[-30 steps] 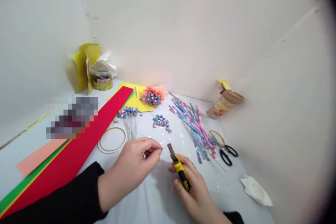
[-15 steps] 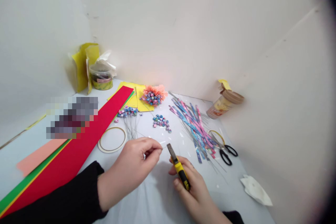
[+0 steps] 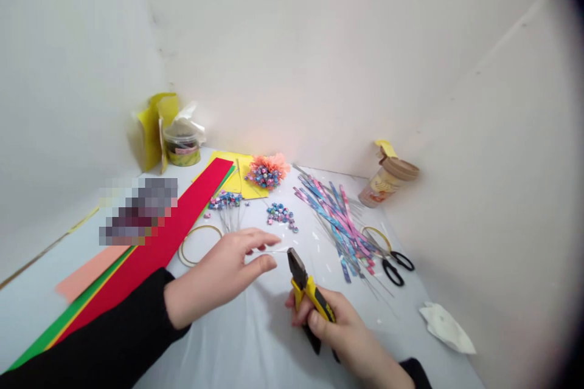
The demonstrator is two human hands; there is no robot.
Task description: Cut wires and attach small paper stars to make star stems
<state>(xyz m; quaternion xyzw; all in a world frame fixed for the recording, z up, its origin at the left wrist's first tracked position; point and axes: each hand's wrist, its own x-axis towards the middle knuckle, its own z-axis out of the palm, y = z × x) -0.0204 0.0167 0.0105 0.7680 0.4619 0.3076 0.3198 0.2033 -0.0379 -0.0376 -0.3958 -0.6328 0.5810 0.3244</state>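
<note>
My left hand [image 3: 221, 273] pinches a thin silver wire [image 3: 272, 250] between thumb and fingers. The wire's far end reaches toward the black jaws of yellow-handled pliers [image 3: 308, 292], which my right hand [image 3: 333, 322] grips. The jaws point up and away from me, close to the wire. I cannot tell whether the wire lies between them. The lower handle ends show black below my right hand.
Red, green and salmon card sheets [image 3: 157, 228] lie to the left, with a gold-edged tape roll [image 3: 199, 245] beyond. Farther back are paper stars [image 3: 281, 215], patterned paper strips [image 3: 337, 219] and black scissors [image 3: 395, 267]. A jar [image 3: 182, 146] and a cup [image 3: 387, 182] stand against the white walls.
The pliers now show more of their jaws and handles, and they sit lower and tilted. My left hand has opened slightly and moved left. The whole view has shifted a little.
</note>
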